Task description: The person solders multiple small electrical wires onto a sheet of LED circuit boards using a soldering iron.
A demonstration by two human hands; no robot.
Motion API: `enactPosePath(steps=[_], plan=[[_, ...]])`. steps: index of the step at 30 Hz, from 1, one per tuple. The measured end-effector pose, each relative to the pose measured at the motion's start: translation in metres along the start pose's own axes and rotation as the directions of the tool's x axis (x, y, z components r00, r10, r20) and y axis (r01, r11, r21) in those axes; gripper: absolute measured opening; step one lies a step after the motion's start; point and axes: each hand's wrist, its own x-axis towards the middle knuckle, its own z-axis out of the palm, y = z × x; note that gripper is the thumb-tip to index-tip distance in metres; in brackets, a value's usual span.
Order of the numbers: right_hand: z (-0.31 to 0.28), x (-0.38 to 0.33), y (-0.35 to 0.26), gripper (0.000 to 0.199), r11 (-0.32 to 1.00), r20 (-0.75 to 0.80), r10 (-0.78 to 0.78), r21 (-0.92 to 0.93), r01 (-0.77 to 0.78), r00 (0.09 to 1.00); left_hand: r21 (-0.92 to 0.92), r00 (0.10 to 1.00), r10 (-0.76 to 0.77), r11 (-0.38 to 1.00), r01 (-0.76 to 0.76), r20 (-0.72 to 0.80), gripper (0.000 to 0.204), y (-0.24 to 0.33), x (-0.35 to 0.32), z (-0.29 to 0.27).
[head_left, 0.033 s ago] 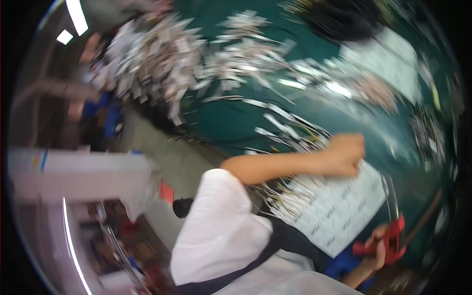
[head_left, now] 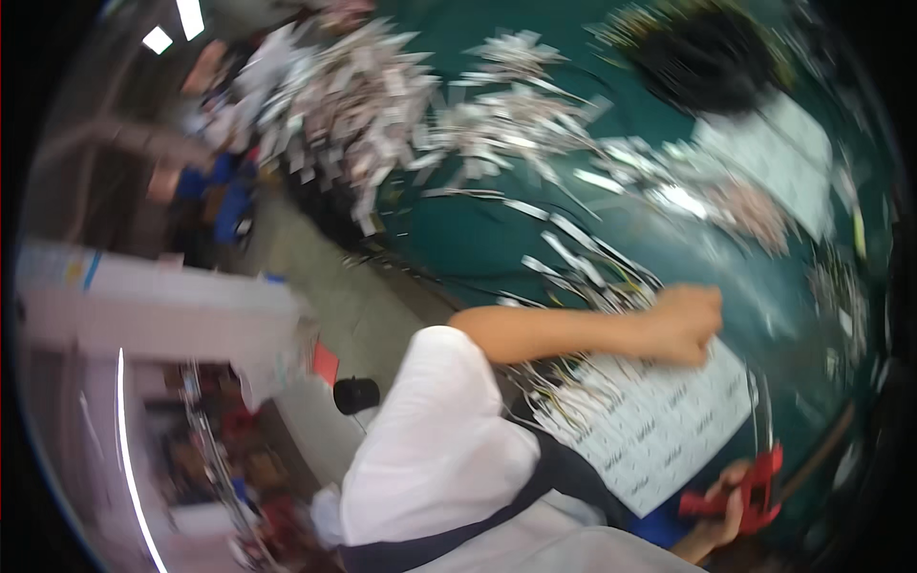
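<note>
My left hand (head_left: 686,325) is closed in a fist above a white printed sheet (head_left: 659,430). Whether anything is inside its curled fingers is hidden. Under and beside my left forearm lie thin wires (head_left: 568,392) in white, black and yellow, some with white label tags (head_left: 578,258). At the lower right, my right hand (head_left: 731,506) is wrapped around a red hand tool (head_left: 761,489) with a frame-like body. Blur hides the tool's exact kind. It is close to the right-hand corner of the sheet.
Heaps of tagged wires (head_left: 358,100) cover the far left of the green table (head_left: 458,234). A black cable coil (head_left: 707,57) and another pale sheet (head_left: 774,153) lie at the far right. To the left are a grey floor (head_left: 330,277) and a black round object (head_left: 356,394).
The whole view has shifted slightly, so the table and both hands appear a little lower. My left hand is still closed, and my right hand keeps hold of the red tool.
</note>
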Motion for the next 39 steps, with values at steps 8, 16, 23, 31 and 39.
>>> enactPosePath(steps=[8, 16, 23, 31, 39], plan=[[-0.006, 0.008, -0.011, 0.073, 0.99, 0.106, 0.094, 0.096, -0.104, 0.99, -0.246, 0.999, 0.027, 0.969, -0.03, -0.019, 0.007, 0.002, -0.007, -0.015], [0.004, 0.0, -0.004, 0.083, 0.993, 0.03, 0.087, -0.081, -0.085, 0.996, -0.256, 0.987, 0.14, 0.954, -0.157, -0.084, 0.007, -0.007, -0.006, -0.014], [0.02, -0.009, -0.013, 0.079, 0.975, 0.012, 0.218, -0.057, -0.217, 0.976, -0.103, 0.993, 0.114, 0.989, -0.111, 0.028, 0.008, -0.002, -0.005, -0.023], [0.024, -0.003, -0.01, 0.067, 0.959, 0.084, 0.257, -0.144, -0.244, 0.963, -0.013, 0.982, 0.164, 0.987, -0.163, 0.095, 0.009, 0.003, -0.001, -0.022], [0.023, -0.003, -0.011, 0.066, 0.949, 0.064, 0.28, -0.167, -0.266, 0.958, 0.038, 0.98, 0.168, 0.984, -0.173, 0.106, 0.006, 0.005, -0.002, -0.017]])
